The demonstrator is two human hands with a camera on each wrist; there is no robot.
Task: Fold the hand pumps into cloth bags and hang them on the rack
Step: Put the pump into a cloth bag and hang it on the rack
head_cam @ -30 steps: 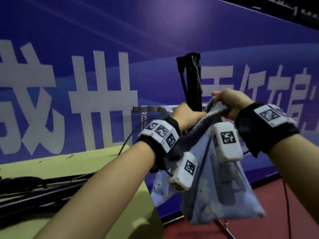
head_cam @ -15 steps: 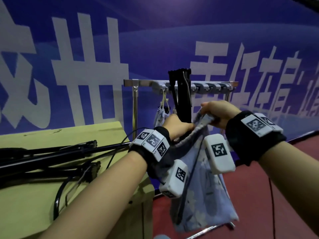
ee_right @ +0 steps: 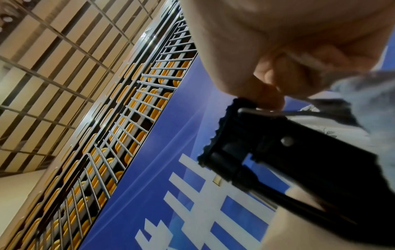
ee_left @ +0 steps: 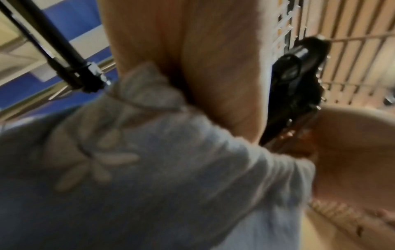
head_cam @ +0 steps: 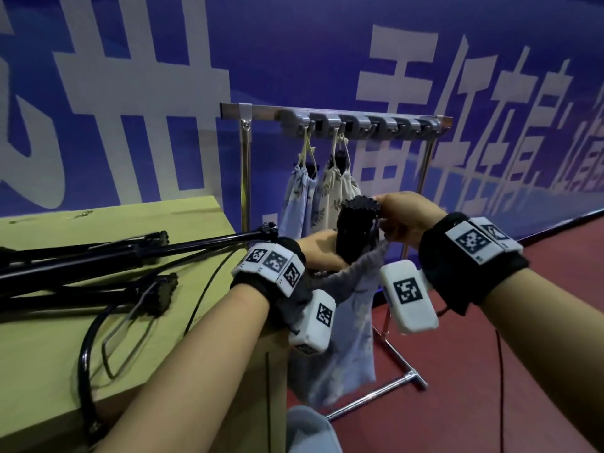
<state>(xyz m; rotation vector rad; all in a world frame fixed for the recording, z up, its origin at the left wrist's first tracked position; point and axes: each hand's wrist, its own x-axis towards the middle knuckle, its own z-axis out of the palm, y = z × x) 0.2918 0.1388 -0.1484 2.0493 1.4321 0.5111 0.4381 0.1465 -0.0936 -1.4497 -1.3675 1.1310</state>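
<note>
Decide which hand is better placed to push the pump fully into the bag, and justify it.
Right. The right hand already pinches the pump at its exposed top end, so it could press down. The left hand grips the cloth bag at its mouth, holding it open.

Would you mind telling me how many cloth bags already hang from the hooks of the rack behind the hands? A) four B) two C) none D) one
B: in the head view two drawstring cloth bags, one pale blue and one cream floral, hang side by side from hooks of the rack; its other hooks are bare.
</note>
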